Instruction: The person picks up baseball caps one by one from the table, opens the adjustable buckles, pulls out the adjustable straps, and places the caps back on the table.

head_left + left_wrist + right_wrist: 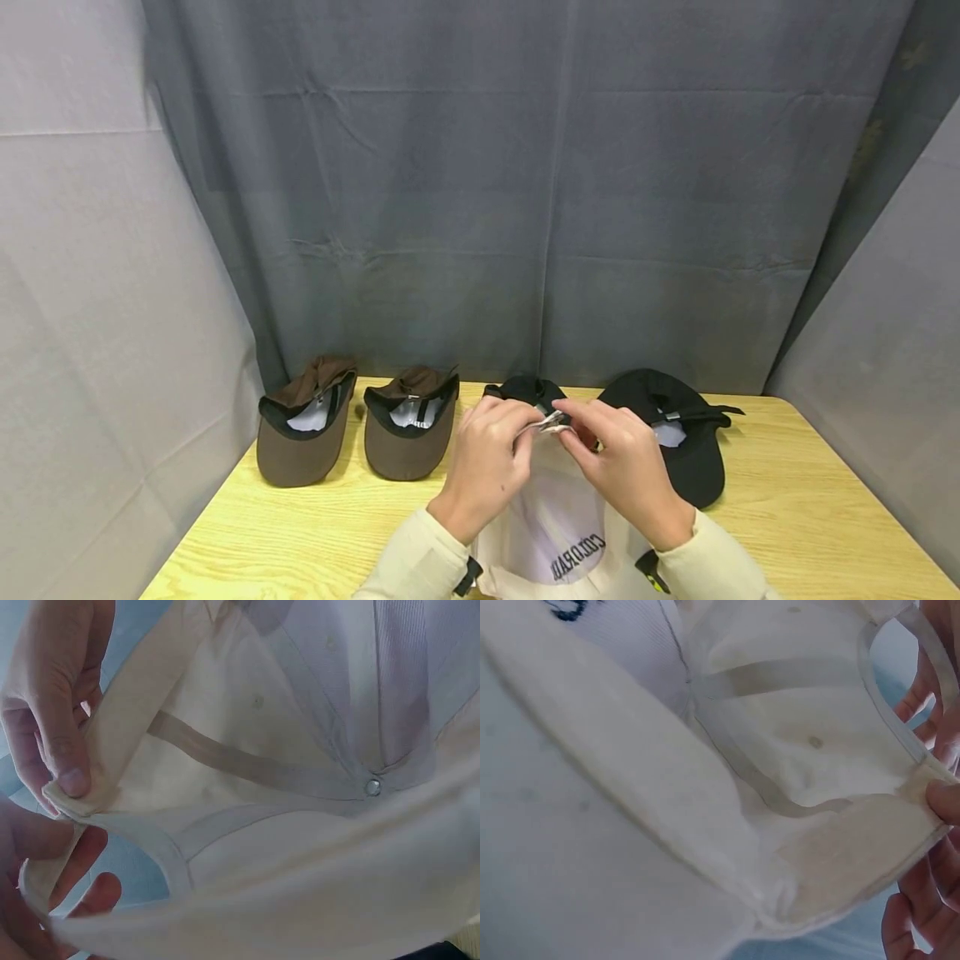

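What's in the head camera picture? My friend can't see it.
A person's left hand and right hand pinch the back of a cream cap, its inside showing. Behind, two brown caps and two black caps, one partly hidden, sit on a wooden table before a gray curtain.

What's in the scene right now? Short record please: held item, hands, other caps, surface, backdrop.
held_item: cream cap, dark lettering visible inside
hands: left hand and right hand, both pinching it at the back
brown_caps: two, on the left; outer brown cap, inner brown cap
black_caps: large black cap on the right; smaller dark cap mostly hidden behind the hands
surface: wood-grain table
backdrop: gray curtain
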Available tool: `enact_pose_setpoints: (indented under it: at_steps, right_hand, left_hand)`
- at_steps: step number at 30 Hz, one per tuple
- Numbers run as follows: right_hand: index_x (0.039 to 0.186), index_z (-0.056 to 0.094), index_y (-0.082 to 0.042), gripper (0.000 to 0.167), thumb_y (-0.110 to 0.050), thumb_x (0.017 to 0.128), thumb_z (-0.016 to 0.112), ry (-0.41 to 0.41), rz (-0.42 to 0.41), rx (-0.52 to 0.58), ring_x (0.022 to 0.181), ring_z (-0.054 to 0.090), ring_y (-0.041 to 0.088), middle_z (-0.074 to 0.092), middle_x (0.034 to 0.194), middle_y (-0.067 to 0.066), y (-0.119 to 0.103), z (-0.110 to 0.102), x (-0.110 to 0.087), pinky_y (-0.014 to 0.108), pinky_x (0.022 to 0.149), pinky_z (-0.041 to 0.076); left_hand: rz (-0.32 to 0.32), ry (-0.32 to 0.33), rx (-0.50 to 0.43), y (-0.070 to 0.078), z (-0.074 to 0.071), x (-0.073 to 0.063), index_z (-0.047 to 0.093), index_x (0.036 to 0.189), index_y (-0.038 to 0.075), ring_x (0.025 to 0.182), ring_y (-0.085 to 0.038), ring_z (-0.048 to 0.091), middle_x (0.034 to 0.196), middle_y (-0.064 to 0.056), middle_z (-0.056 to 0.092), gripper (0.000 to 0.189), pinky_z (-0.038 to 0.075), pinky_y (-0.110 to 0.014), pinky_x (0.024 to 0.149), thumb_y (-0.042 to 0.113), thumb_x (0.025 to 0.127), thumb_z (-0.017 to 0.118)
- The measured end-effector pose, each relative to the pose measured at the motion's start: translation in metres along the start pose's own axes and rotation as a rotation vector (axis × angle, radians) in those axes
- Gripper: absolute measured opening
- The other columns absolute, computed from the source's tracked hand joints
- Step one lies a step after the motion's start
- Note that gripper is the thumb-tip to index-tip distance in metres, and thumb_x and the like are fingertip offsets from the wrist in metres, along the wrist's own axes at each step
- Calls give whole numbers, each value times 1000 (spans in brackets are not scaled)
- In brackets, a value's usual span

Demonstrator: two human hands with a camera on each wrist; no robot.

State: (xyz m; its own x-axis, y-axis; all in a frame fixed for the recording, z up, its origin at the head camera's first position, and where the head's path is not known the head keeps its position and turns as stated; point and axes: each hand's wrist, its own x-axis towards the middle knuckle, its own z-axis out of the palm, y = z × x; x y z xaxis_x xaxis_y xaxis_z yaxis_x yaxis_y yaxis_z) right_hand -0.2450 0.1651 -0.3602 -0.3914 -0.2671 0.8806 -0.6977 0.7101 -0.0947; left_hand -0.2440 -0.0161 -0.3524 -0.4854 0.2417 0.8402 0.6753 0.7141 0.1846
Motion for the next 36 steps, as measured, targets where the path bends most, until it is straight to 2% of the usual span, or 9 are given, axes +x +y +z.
enact_pose_setpoints:
  at_steps: [6, 9, 13, 18, 23, 28, 32, 36]
  right_hand:
    - [91, 76, -15, 27, -5, 68, 85, -16, -17, 7, 61, 50, 7, 64, 81, -4, 0, 1, -1, 18, 61, 38]
    - [87, 74, -14, 25, -4, 67, 86, -23, -14, 9, 69, 54, 10, 64, 88, -2, 0, 1, 1, 20, 65, 42]
    - [85, 71, -14, 25, -3, 68, 85, -33, -16, 3, 82, 55, 17, 65, 93, 1, 0, 0, 2, 25, 74, 42]
    - [86, 71, -14, 24, -2, 69, 84, -32, -29, 7, 86, 55, 19, 72, 88, 0, 3, -2, 2, 28, 78, 40]
    - [86, 71, -12, 24, -2, 69, 84, -26, -20, 21, 84, 57, 17, 73, 85, 0, 7, -4, 1, 27, 77, 40]
    - [87, 72, -14, 24, -2, 70, 84, -26, 11, 35, 82, 55, 16, 73, 85, -1, 9, -7, 3, 24, 75, 39]
    - [87, 73, -15, 29, 0, 66, 86, -16, 11, 22, 80, 55, 13, 72, 85, -6, 9, -11, 6, 21, 72, 41]
    - [87, 72, -17, 33, 1, 65, 88, -43, 46, 25, 76, 56, 8, 67, 81, -11, 9, -17, 8, 15, 71, 43]
  left_hand:
    - [5, -18, 7, -1, 1, -1, 75, 89, 22, 80, -10, 62, 89, 11, 74, 11, 47, -26, 69, 12, 86, 72]
    - [5, -18, 1, 0, 2, -2, 75, 90, 22, 79, -10, 61, 88, 10, 74, 12, 47, -26, 69, 11, 86, 71]
    - [0, -18, -11, 0, 2, -4, 75, 92, 21, 79, -10, 62, 88, 10, 74, 13, 47, -26, 69, 10, 85, 71]
    - [-7, -32, -36, -4, 3, -9, 74, 94, 19, 81, -10, 62, 91, 9, 74, 17, 48, -26, 71, 7, 82, 73]
    - [-24, -15, -25, -9, 2, -14, 74, 93, 18, 82, -12, 63, 92, 8, 73, 24, 50, -27, 76, 2, 75, 73]
    - [-37, 16, -21, -12, 2, -17, 73, 90, 17, 81, -11, 62, 89, 7, 72, 25, 50, -28, 74, 1, 71, 72]
    - [-47, 38, -26, -14, 1, -21, 73, 88, 17, 80, -11, 62, 87, 8, 71, 25, 49, -27, 71, 1, 70, 71]
    - [-59, 39, -32, -15, -2, -25, 73, 88, 18, 82, -10, 63, 88, 9, 72, 23, 48, -26, 69, 3, 71, 69]
